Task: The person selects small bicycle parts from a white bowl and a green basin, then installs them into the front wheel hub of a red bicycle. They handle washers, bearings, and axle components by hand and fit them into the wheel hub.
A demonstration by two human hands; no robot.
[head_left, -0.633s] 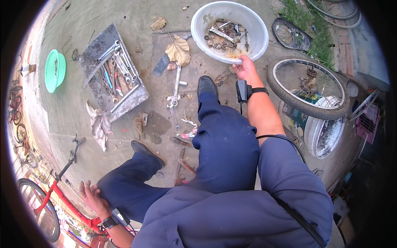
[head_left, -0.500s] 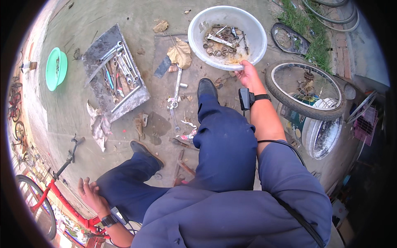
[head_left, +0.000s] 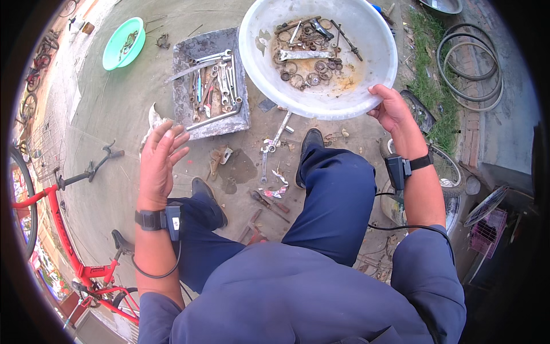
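My right hand (head_left: 391, 107) grips the near right rim of a wide white plastic basin (head_left: 362, 74), thumb over the edge and fingers beneath it. Inside the basin lie a light-coloured wrench (head_left: 306, 55), a threaded axle rod (head_left: 346, 41) and several rusty rings and small metal parts, over brown stains. Held up in the air, my left hand (head_left: 162, 163) is open with nothing in it, fingers apart. It is nearest to a grey metal tray (head_left: 226, 125) full of wrenches and other hand tools, and partly covers a whitish rag (head_left: 153, 117) on the ground.
Near my feet lie wrenches (head_left: 279, 131) and a hammer-like tool (head_left: 250, 225). A green basin (head_left: 136, 49) stands far left, a red bicycle (head_left: 64, 229) at left. Bicycle tyres (head_left: 471, 69) lie at far right; a wheel (head_left: 450, 166) is beside my right forearm.
The white basin is nearer and looks larger, drawn in by my right hand. My left hand has risen from beside my left leg toward the tray. The whole view has shifted.
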